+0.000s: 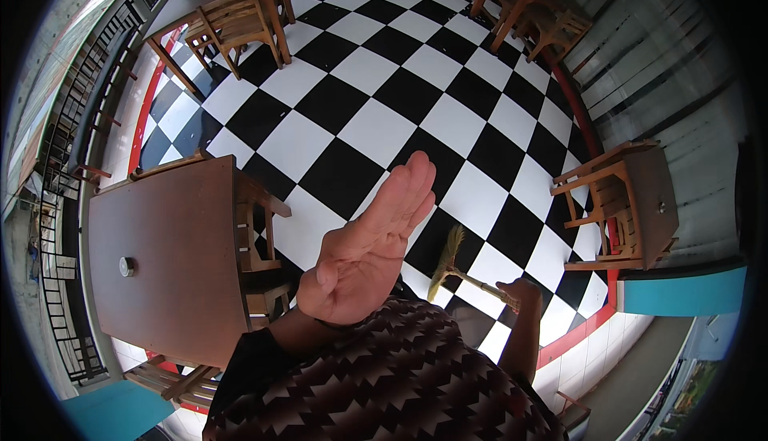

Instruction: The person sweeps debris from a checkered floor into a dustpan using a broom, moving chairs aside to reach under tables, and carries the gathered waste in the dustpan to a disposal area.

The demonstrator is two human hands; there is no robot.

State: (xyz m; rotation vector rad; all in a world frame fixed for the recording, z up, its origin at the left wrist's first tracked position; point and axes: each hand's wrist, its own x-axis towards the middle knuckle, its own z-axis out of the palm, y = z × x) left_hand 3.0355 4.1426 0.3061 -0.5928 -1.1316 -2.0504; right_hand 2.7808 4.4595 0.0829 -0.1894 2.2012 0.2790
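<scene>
My left hand (pixel 370 245) is raised flat in front of me, palm showing, fingers straight and pressed together, holding nothing. Lower right, my right hand (pixel 520 290) is closed around the handle of a small straw broom (pixel 450 263). The broom's bristle head points up-left over the black-and-white checkered floor (pixel 376 89). The patterned brown sleeve covers both forearms near the bottom edge.
A brown wooden table (pixel 164 257) with tucked-in chairs (pixel 256 233) stands at my left. Another table with chairs (pixel 632 205) is at the right wall. More tables and chairs (pixel 232 21) sit at the far left and far right (pixel 532 13). A railing runs along the left.
</scene>
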